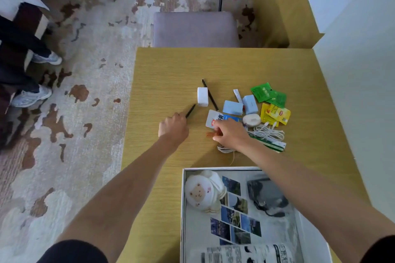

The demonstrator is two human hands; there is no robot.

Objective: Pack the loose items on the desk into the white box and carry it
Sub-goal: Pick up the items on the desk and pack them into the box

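Note:
My left hand [173, 128] is closed around a black pen [190, 110] on the wooden desk [166, 70]. My right hand [229, 132] rests with fingers curled on a small orange item [210, 134] beside a white and blue packet [215, 119]. A second black pen [210, 95] and a white cube [202, 96] lie beyond. Blue packs [233, 107], green sachets [268, 94], yellow tea bags [275, 114], a round white thing [251, 119] and a white cable [267, 132] lie to the right. The white box [183, 209] sits near me, holding a plush sheep [203, 192], a photo booklet and a dark pouch [267, 195].
A grey chair [195, 29] stands at the desk's far edge. A white wall or cabinet [359, 92] borders the desk on the right. Another person's legs and white shoes [32, 96] are on the patterned carpet at left.

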